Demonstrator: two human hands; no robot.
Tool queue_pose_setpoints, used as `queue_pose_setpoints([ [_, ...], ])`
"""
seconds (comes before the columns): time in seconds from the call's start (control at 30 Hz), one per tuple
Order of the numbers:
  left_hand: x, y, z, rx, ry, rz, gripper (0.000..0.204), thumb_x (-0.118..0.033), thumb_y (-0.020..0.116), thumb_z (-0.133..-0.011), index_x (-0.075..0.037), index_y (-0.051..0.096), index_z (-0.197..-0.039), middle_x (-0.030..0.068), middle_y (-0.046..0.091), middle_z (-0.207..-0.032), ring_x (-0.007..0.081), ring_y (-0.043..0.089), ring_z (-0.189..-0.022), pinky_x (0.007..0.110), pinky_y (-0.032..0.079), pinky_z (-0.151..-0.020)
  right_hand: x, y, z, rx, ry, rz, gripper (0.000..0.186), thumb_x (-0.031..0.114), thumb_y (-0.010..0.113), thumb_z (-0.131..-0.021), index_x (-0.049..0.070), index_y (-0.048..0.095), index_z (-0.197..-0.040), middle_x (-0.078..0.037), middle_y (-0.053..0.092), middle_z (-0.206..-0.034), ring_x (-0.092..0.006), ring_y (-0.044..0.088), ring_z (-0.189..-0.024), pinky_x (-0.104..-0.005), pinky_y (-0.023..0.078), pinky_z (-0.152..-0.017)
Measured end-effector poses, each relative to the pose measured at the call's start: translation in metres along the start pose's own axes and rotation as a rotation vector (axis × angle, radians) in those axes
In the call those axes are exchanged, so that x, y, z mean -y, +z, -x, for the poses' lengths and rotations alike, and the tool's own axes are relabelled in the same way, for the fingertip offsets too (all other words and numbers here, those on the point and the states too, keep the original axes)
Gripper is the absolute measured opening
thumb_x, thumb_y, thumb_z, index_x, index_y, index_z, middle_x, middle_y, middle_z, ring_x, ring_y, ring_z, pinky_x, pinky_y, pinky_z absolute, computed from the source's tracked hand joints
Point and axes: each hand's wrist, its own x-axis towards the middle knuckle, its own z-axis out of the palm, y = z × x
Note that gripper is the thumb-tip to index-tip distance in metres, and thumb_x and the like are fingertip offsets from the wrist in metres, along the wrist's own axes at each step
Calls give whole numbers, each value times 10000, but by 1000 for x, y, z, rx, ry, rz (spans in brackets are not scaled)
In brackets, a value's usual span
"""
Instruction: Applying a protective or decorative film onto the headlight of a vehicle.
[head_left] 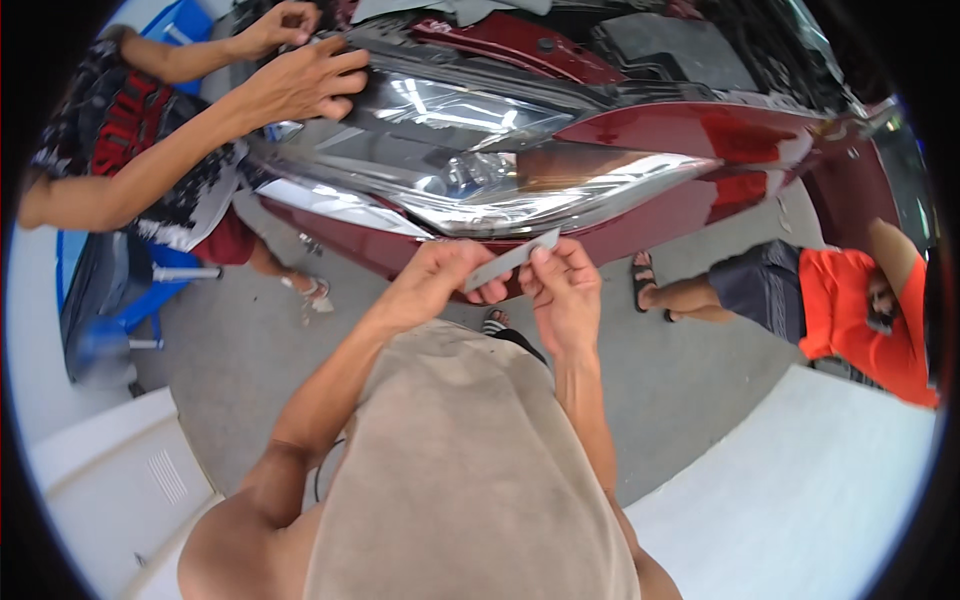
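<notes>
My left hand (440,280) and my right hand (565,290) are closed on a narrow grey strip (508,261) with a pointed upper end. The strip slants upward from my left fingers to my right thumb, just below the clear headlight (590,185) of a dark red car. The car's red bumper (660,225) runs behind my hands. Below them is a beige cloth garment (470,450) on my body.
A co-worker's hands (320,85) touch the headlight's upper left. Another person in orange (850,310) is low at the right. The open engine bay (680,50) is at the top. Blue plastic furniture (140,300) stands left, white panels (730,470) at lower right.
</notes>
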Motion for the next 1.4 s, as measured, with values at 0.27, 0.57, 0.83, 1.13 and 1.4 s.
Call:
queue_pose_setpoints([
  [0.27,-7,43,-37,-615,85,-221,197,-208,755,-939,-12,737,-934,9,705,-742,43,621,-673,209,469,-596,23,-17,-38,58,-40,165,112,77,722,-948,18,631,-976,-119,756,-885,-113,646,-642,-222,458,-548],
  [0.57,-15,21,-74,-754,364,-494,172,-130,798,-886,37,757,-899,51,704,-657,62,602,-592,239,468,-546,59,16,-60,-201,-100,646,231,174,801,-905,-22,695,-841,-14,657,-647,-28,512,-536,-196,356,-479],
  [0.83,-13,0,-86,-804,635,-701,138,-93,834,-825,13,746,-841,96,708,-662,139,658,-560,257,479,-522,65,33,-79,-175,-285,810,272,192,882,-834,-12,701,-829,49,564,-594,-17,476,-521,-171,299,-474],
  [1.13,-16,-20,-95,-850,843,-801,112,-76,837,-810,-10,749,-832,66,712,-690,148,637,-557,261,461,-504,66,52,-94,-164,-299,801,244,130,865,-833,-31,688,-781,38,545,-543,-27,478,-481,-184,355,-480],
  [1.4,-17,-32,-102,-887,853,-688,96,-79,839,-807,-25,760,-818,52,717,-702,143,642,-580,255,457,-509,72,59,-110,-102,-219,972,287,250,881,-831,16,728,-899,45,578,-584,-7,445,-476,-162,290,-441],
])
